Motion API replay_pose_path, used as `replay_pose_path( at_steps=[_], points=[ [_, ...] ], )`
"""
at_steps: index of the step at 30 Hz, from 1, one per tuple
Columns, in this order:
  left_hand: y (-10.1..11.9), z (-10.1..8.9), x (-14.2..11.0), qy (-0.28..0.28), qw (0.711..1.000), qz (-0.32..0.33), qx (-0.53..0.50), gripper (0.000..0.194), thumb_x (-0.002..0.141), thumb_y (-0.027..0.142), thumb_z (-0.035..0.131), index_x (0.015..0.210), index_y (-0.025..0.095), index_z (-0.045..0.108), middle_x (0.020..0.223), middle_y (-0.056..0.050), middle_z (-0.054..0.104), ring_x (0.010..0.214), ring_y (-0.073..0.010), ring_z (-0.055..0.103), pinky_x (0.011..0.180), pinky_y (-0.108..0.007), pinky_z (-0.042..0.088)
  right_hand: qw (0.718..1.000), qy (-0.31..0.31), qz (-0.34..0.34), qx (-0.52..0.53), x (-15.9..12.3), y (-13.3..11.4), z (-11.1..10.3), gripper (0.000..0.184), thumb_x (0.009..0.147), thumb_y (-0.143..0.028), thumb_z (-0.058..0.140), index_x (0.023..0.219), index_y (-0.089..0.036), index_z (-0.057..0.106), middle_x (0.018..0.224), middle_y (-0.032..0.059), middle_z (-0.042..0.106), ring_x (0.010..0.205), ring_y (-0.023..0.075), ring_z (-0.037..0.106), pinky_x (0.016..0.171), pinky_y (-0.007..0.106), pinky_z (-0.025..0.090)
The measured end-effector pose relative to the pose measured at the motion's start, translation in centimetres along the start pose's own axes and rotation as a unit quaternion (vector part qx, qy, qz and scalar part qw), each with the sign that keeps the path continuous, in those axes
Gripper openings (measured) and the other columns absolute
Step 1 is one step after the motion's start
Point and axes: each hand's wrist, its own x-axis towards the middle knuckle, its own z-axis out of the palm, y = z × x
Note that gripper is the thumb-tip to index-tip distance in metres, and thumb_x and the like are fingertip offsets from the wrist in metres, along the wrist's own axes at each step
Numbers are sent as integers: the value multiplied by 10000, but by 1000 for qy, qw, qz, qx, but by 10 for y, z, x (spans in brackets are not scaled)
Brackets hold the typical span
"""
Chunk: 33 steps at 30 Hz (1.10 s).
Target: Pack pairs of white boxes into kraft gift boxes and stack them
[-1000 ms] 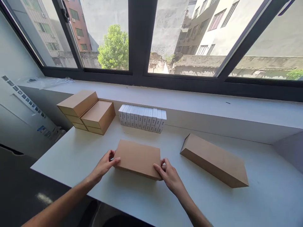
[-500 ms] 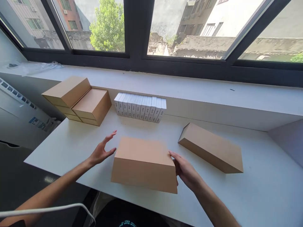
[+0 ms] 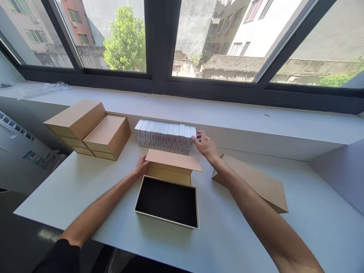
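A brown cardboard gift box stands open on the table, its black-lined tray [image 3: 167, 201] facing up. Its hinged lid [image 3: 173, 160] is raised along the far side. My left hand [image 3: 141, 166] grips the left end of that lid, some fingers hidden behind it. Beyond the box is a row of slim white boxes [image 3: 163, 134] with dark print, standing side by side. My right hand [image 3: 205, 146] is at the right end of this row, fingers apart and bent, fingertips at the last white box.
Closed brown boxes [image 3: 85, 125] are stacked at the back left. Another brown box [image 3: 258, 182] lies at the right, partly behind my right forearm. Behind the table runs a white window sill [image 3: 227, 117], with clear plastic wrapping [image 3: 40, 89] on its left end.
The brown box was closed and is now open with its lid raised. My left hand has moved onto the lid. My right hand has left the box and reached forward to the white boxes.
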Motion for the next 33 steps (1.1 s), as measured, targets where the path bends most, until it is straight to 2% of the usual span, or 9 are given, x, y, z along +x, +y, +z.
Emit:
replay_pose_path(
  at_steps=[8,13,17,21,22,24,27,29,33],
  points=[
    [-19,0,1,-16,1000,4,-4,351,715,416,688,918,133,720,993,-89,762,991,-295,667,837,-347,524,999,0,-35,-26,-6,10,15,440,918,-410,485,1296,-187,490,1076,130,706,865,289,650,695,326,433],
    [-16,1,-1,-35,999,37,-18,352,741,427,652,928,135,713,995,-98,758,963,-279,673,816,-339,529,999,48,-10,12,-4,18,15,403,866,-382,500,1211,-177,541,978,125,695,820,271,633,689,342,462],
    [-12,4,-4,-33,999,37,-2,339,721,443,656,882,149,706,947,-82,756,939,-272,672,794,-326,525,991,98,17,93,-13,22,-21,449,907,-511,372,1143,-168,540,865,86,667,701,208,620,605,314,507],
    [-13,6,-3,-12,999,30,11,282,722,394,640,871,161,696,936,-67,754,941,-275,671,794,-325,516,978,112,17,174,-69,6,-66,483,917,-599,380,1160,-214,541,929,71,646,735,185,610,556,264,499],
    [-13,6,-2,-7,1000,27,14,267,723,377,635,870,162,693,934,-66,755,943,-276,670,797,-326,515,975,84,26,204,-89,-1,-72,476,904,-616,430,1145,-228,560,911,64,644,721,183,604,532,254,481],
    [-13,5,-1,-4,1000,23,19,250,718,352,629,869,162,689,939,-70,757,947,-280,668,799,-329,514,967,-48,49,246,-127,-16,-72,483,873,-648,502,1119,-242,590,806,36,634,630,169,577,469,242,434],
    [-13,3,0,-7,999,33,20,265,730,344,627,908,158,690,1002,-89,754,972,-284,666,811,-331,513,937,-266,50,222,-167,-34,-46,457,911,-630,452,1115,-243,584,693,-2,605,521,154,532,445,254,415],
    [-13,3,-1,-6,999,39,22,285,744,365,638,933,159,692,1026,-96,751,972,-283,668,814,-331,513,939,-318,5,133,-178,-40,-19,377,979,-523,359,1114,-237,564,759,13,641,567,163,574,514,269,456],
    [-12,3,-3,-2,999,32,34,320,748,397,659,954,156,702,1004,-87,756,954,-280,669,812,-329,514,934,-344,-92,-27,-179,-50,34,254,999,-288,348,1085,-206,572,841,58,698,673,191,651,601,267,451]
  ],
)
